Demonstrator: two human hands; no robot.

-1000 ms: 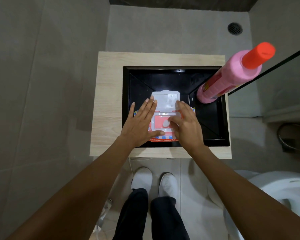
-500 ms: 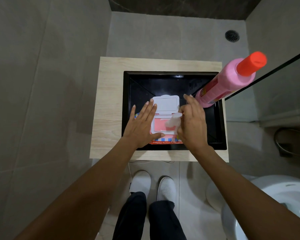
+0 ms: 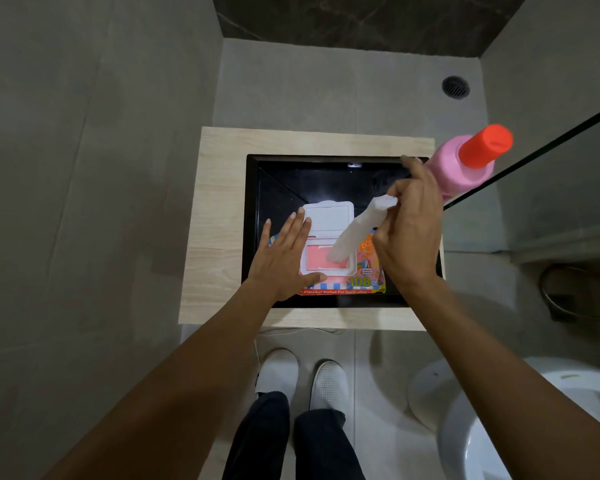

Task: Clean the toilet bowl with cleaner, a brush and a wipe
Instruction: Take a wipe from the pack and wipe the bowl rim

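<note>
A colourful pack of wet wipes (image 3: 364, 277) lies in a black tray (image 3: 252, 202), its white flip lid (image 3: 328, 216) open. My left hand (image 3: 283, 258) lies flat on the pack's left side, fingers spread. My right hand (image 3: 409, 230) pinches a white wipe (image 3: 355, 230) that stretches from my fingers down into the pack's opening. A pink cleaner bottle (image 3: 456, 168) with a red cap stands in the tray's far right corner, just behind my right hand. The white toilet bowl (image 3: 482, 434) shows at the bottom right. No brush is in view.
The tray sits in a light wooden stand (image 3: 215, 216) on the grey tiled floor. A glass panel edge (image 3: 541, 154) runs along the right. A floor drain (image 3: 455, 86) lies far right. My white shoes (image 3: 302, 379) stand below the stand.
My right hand has risen and moved right, drawing the wipe out of the pack. My left hand has stayed flat on the pack.
</note>
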